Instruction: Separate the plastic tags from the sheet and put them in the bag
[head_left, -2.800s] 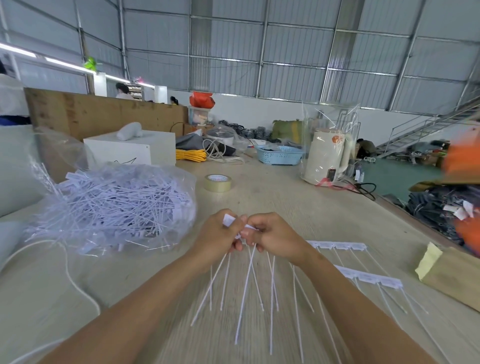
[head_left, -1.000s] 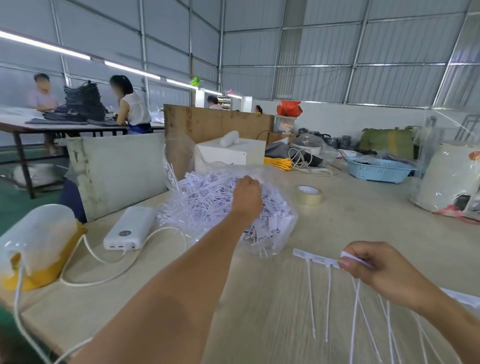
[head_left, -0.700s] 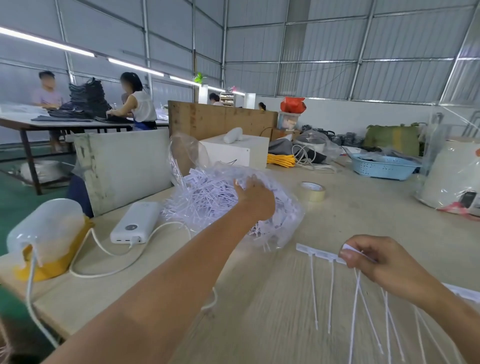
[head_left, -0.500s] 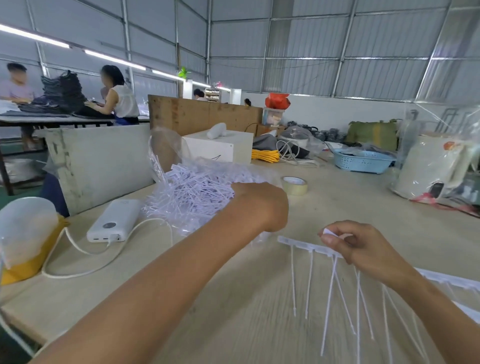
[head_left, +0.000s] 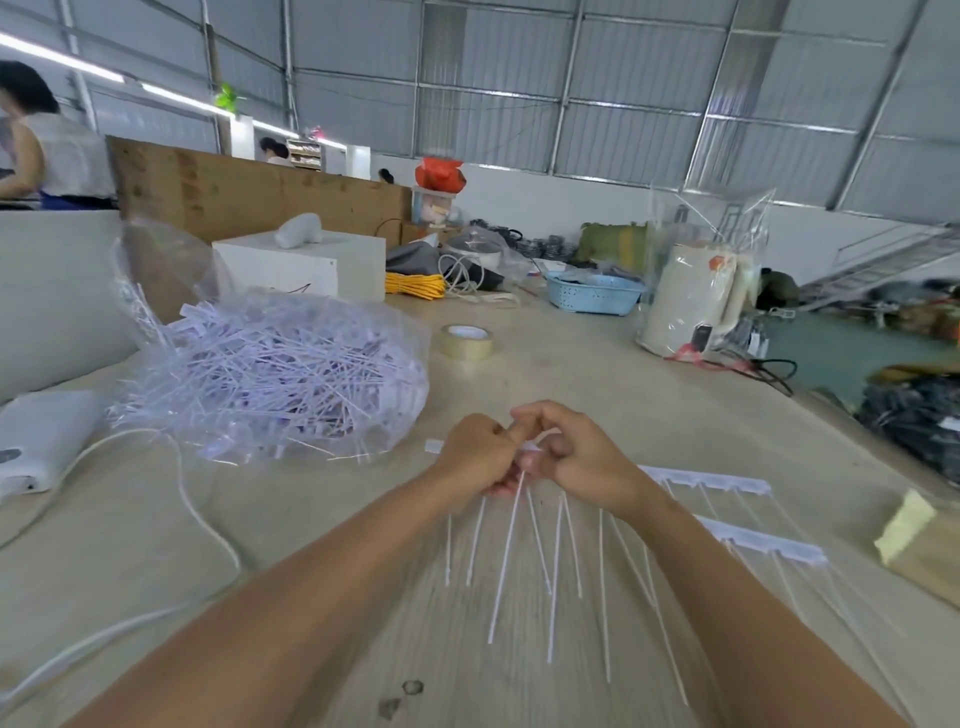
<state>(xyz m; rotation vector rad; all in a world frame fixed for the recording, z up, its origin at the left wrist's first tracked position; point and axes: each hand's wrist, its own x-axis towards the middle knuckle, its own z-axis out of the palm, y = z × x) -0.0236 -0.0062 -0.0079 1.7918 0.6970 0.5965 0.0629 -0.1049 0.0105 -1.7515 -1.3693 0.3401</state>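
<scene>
Pale wooden table (head_left: 597, 364) carries a clear bag (head_left: 270, 374) of loose tags; just right of the bag, left hand (head_left: 475, 452) and right hand (head_left: 582, 457) pinch a tag sheet (head_left: 530, 448), fingers curled.

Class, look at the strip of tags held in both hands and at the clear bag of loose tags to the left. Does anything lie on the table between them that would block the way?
Nothing visible does. Bare table separates the left hand and right hand, both gripping the tag strip, from the bag.
</scene>
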